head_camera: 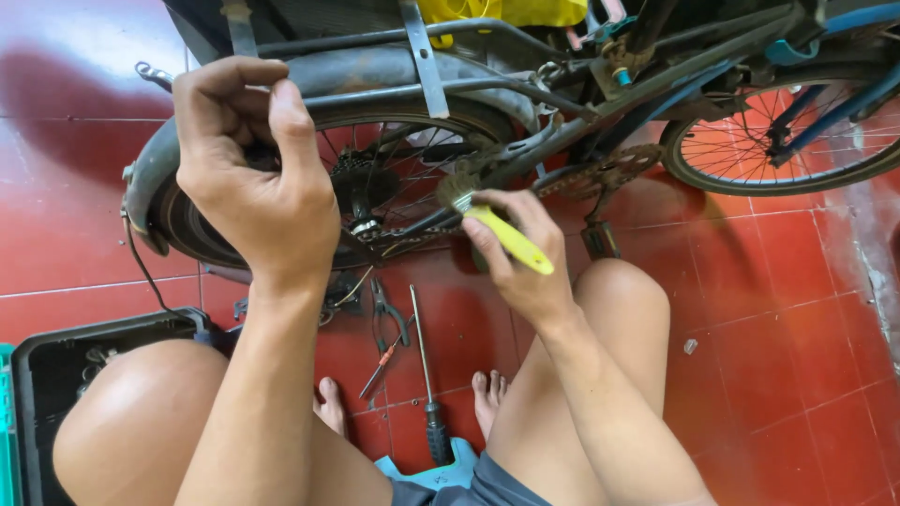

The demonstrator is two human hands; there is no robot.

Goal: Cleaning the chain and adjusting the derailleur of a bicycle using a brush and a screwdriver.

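Note:
A bicycle lies in front of me with its rear wheel [403, 178] and grey mudguard [356, 70] closest. My left hand [248, 173] is curled over the top of the rear tyre and mudguard, gripping it. My right hand [516, 258] holds a yellow-handled brush [502, 234]. Its dirty bristles [457, 190] rest against the chain [412, 230] beside the rear sprocket [361, 187]. The chainring [600, 173] and a pedal [600, 239] sit just right of the brush.
On the red tiled floor [769, 328] between my feet lie pliers [386, 314], a small orange screwdriver [380, 365] and a long black-handled screwdriver [427, 375]. A black toolbox [56, 365] stands at lower left. The front wheel [787, 141] is at upper right.

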